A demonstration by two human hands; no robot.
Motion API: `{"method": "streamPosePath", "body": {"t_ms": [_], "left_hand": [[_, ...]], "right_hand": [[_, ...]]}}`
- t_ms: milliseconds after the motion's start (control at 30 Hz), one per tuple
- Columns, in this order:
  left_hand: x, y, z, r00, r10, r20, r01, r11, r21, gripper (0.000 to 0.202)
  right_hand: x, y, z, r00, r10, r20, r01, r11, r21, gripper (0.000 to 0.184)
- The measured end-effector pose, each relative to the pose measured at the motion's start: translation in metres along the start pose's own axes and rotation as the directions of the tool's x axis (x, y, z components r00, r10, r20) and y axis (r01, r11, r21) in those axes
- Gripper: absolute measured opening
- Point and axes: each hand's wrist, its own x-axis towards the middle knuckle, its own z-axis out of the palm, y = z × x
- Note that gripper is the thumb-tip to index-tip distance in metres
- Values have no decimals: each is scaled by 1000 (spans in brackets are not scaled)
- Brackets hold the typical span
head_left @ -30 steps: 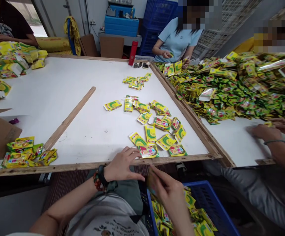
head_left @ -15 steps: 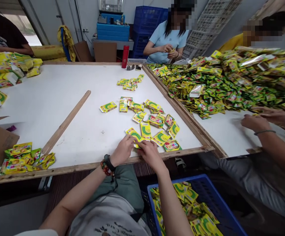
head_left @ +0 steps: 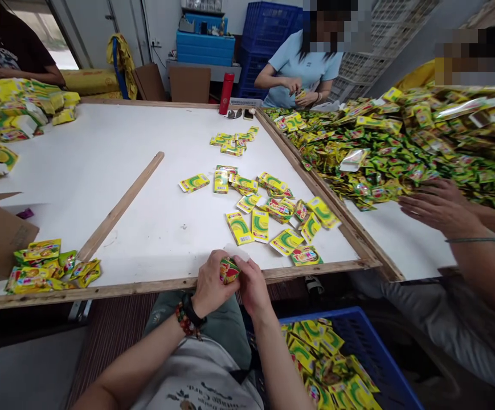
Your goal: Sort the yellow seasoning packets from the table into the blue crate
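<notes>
Just above the table's front edge, my left hand (head_left: 213, 285) is closed around a small yellow, green and red candy box (head_left: 229, 270). A white flap stands out at the top of this box. My right hand (head_left: 254, 286) grips the same box from the right side, fingers at the flap. Fingers cover much of the box. Beyond my hands lie several similar boxes, among them an upright-turned yellow box (head_left: 238, 228) and a red-fronted box (head_left: 306, 255).
A wooden strip (head_left: 121, 206) lies on the white table (head_left: 153, 239). Small packets (head_left: 37, 267) and a cardboard box (head_left: 1, 239) are at left. Beyond the wooden divider (head_left: 328, 199), a co-worker's hands (head_left: 448, 208) touch a packet heap (head_left: 379, 151). A blue crate (head_left: 384, 353) stands below.
My hands have moved toward my body, lifting the candy box off the tabletop. Another yellow box now lies near the divider. The right-hand co-worker's hands have moved toward the heap.
</notes>
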Motion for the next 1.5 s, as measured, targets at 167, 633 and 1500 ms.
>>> {"method": "streamPosePath", "body": {"t_ms": [167,633,1500], "left_hand": [[3,1,-8,999,5,34,-3,997,-74,70],[10,5,-14,976,-157,151,163,986,-29,48],[-6,-13,-15,970,241,14,-231,943,-241,59]], "right_hand": [[-3,-28,2,984,-53,167,85,977,-195,33],[-6,-27,1,944,-183,275,312,767,-561,37],[-31,-45,9,976,-6,217,107,883,-458,52]]}}
